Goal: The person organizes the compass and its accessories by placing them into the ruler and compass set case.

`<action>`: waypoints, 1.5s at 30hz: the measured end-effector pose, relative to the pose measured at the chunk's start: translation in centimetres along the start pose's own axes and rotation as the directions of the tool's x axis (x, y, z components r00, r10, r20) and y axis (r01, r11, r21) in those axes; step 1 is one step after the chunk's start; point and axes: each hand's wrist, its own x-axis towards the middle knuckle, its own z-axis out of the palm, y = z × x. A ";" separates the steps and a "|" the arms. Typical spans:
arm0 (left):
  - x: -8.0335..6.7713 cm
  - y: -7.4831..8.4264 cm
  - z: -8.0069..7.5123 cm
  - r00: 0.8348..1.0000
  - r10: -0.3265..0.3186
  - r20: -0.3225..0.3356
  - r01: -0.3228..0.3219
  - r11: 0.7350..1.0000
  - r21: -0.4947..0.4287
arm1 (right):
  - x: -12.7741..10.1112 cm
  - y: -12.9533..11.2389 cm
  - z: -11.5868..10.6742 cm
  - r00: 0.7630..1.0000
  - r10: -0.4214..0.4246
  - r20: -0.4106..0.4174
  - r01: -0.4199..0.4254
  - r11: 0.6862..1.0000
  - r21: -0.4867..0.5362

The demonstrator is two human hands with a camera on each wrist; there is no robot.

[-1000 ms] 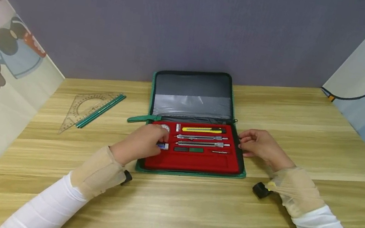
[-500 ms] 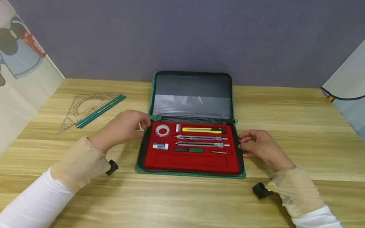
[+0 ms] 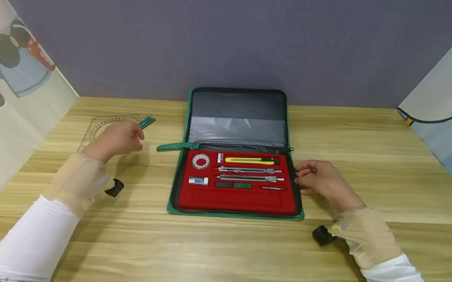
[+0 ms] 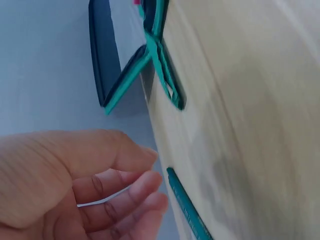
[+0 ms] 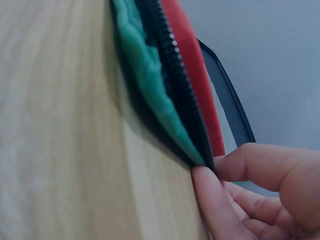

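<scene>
My left grip, fingers loosely curled and holding nothing, hovers over green pencils on the wooden desk; my right grip pinches the open green zip case's edge.

A light wooden plank table carries an open green zip case at centre; a clear plastic set square and green pencils lie at ten o'clock.
</scene>
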 end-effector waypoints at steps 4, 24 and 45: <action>0.1 -0.6 -0.4 0.999 -0.040 -0.006 0.040 0.999 0.025 | -0.1 0.0 -0.1 1.000 0.000 -0.005 0.000 1.000 -0.001; 1.1 -4.7 0.1 0.996 -0.040 -0.085 0.045 0.997 0.063 | -0.2 -0.1 -0.1 1.000 -0.006 0.003 0.006 1.000 0.005; 0.7 -3.6 0.6 0.997 0.008 -0.076 0.001 0.993 0.120 | -0.1 0.2 0.1 1.000 -0.001 -0.002 0.001 1.000 0.015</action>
